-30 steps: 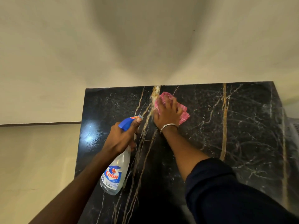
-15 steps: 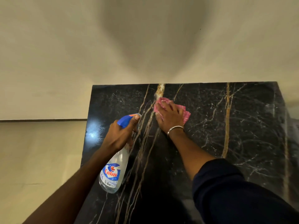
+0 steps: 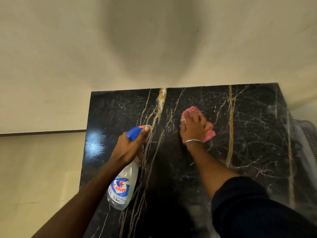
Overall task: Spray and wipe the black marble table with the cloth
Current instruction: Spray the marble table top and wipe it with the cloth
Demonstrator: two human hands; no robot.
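While the right hand presses the pink cloth onto the far middle of the black marble table with fingers extended, the left hand grips the spray bottle by its neck. The bottle's long axis runs base toward the person, nozzle toward the table's far edge; it seems held clear of the marble.

Hidden / cut-off bits, head cam

Most of cloth sits under right hand, only pink edges show; left hand covers spray bottle neck & trigger, label small print unreadable. Near end of bench cut by frame bottom, its rt side blurred. At rt edge a grey perforated thing is cut off, can't ID.
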